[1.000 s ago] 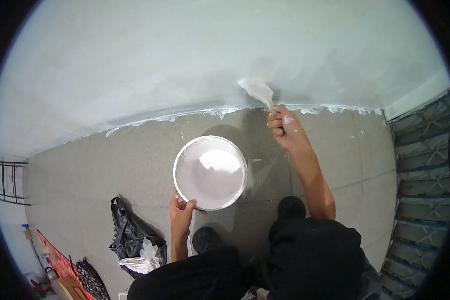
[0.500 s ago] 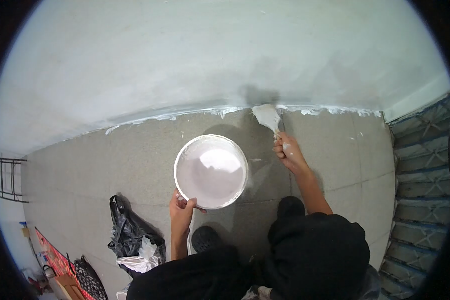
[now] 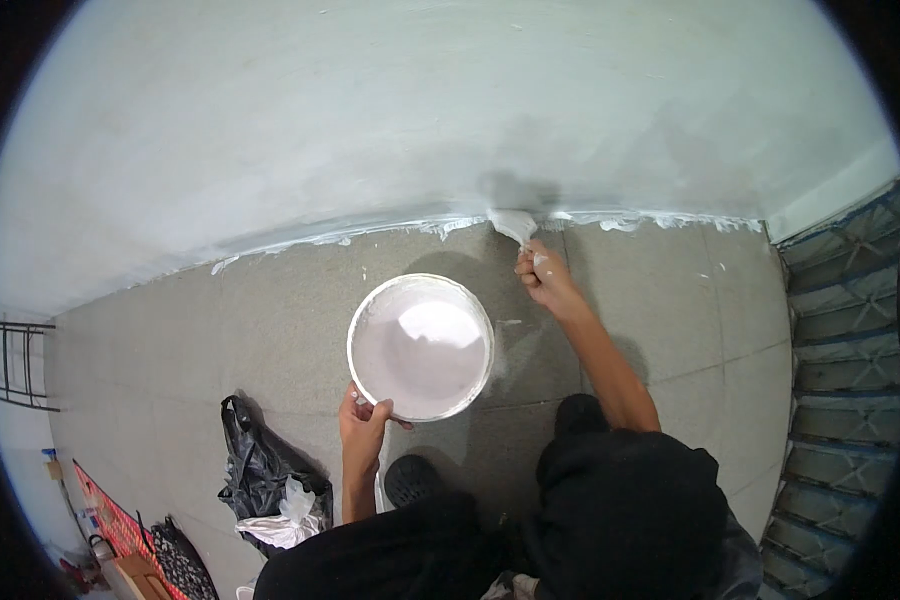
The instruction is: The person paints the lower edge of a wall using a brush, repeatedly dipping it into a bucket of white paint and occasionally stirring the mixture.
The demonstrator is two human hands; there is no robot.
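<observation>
A round white bucket (image 3: 421, 347) of pale, wet paint sits before me, with my left hand (image 3: 365, 420) gripping its near-left rim. My right hand (image 3: 547, 277) is closed round the handle of a paintbrush (image 3: 512, 224) coated in white. The brush's wide head touches the foot of the pale wall (image 3: 450, 110), where wall and floor meet. Ragged white paint marks (image 3: 630, 221) run along that joint and spill slightly onto the floor.
Grey tiles form the floor (image 3: 270, 300). A black plastic bag (image 3: 260, 465) lies at my left. To the right stands a folding metal gate (image 3: 840, 390). A dark metal rack (image 3: 15, 363) and a red patterned cloth (image 3: 115, 510) are at far left.
My right hand has moved the brush forward and left along the wall's base. The left hand and bucket have stayed nearly in place.
</observation>
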